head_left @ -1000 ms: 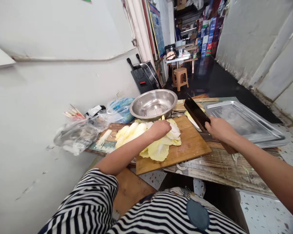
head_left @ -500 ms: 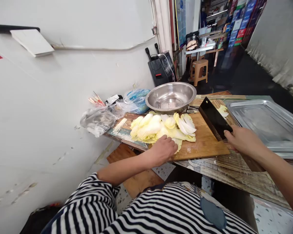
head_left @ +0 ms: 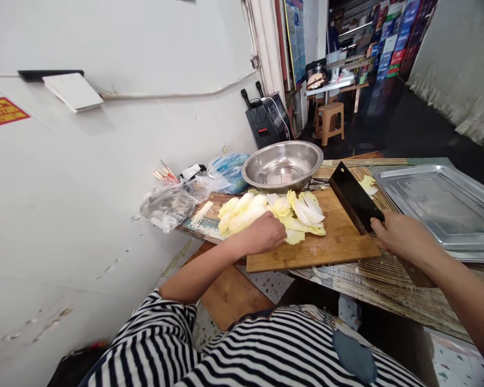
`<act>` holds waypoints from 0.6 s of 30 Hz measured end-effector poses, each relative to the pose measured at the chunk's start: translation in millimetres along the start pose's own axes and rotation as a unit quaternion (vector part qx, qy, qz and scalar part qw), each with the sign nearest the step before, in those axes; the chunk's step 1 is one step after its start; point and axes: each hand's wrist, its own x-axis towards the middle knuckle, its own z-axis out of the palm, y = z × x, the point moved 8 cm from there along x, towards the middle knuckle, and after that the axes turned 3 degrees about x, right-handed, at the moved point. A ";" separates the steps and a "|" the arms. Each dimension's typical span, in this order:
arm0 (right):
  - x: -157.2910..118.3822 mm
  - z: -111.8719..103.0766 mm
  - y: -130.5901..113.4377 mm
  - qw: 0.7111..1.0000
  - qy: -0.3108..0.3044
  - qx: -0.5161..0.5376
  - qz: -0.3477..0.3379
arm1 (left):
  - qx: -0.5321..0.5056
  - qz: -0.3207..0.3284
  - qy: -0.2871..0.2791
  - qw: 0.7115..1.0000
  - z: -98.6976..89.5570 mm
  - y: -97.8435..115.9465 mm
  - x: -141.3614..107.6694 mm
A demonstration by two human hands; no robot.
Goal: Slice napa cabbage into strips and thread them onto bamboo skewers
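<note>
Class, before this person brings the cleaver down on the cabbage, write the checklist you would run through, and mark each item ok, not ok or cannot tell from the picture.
1. Pale yellow cabbage leaves lie on the rectangular wooden cutting board: mostly ok, though the left end of the pile hangs past the board's edge.
2. Left hand rests on the leaves: ok.
3. Left fingertips curled away from the cut line: cannot tell.
4. Right hand grips the dark broad-bladed cleaver: ok.
5. Blade lined up over the leaves: not ok, it sits to their right.
6. Round steel bowl stands behind the board, within reach: ok.
</note>
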 end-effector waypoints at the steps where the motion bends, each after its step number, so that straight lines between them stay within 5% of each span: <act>1: 0.0 0.1 0.0 1.000 0.002 -0.003 0.000 | -0.032 -0.015 0.019 0.999 -12.0 -9.4 1.2; 5: -1.2 0.2 -2.8 1.000 -0.003 0.006 -0.007 | -0.171 -0.065 0.091 0.979 -63.7 -48.6 5.0; 10: -2.1 -1.6 -2.4 0.999 -0.002 0.041 -0.013 | -0.359 -0.099 0.147 0.916 -110.2 -71.3 6.7; 14: -2.8 2.0 7.5 0.992 0.009 0.128 -0.009 | -0.244 -0.180 0.240 0.922 -138.2 -65.6 29.3; 18: -3.1 10.9 23.9 0.972 0.023 0.233 0.021 | -0.051 -0.193 0.220 0.955 -123.7 -28.5 112.0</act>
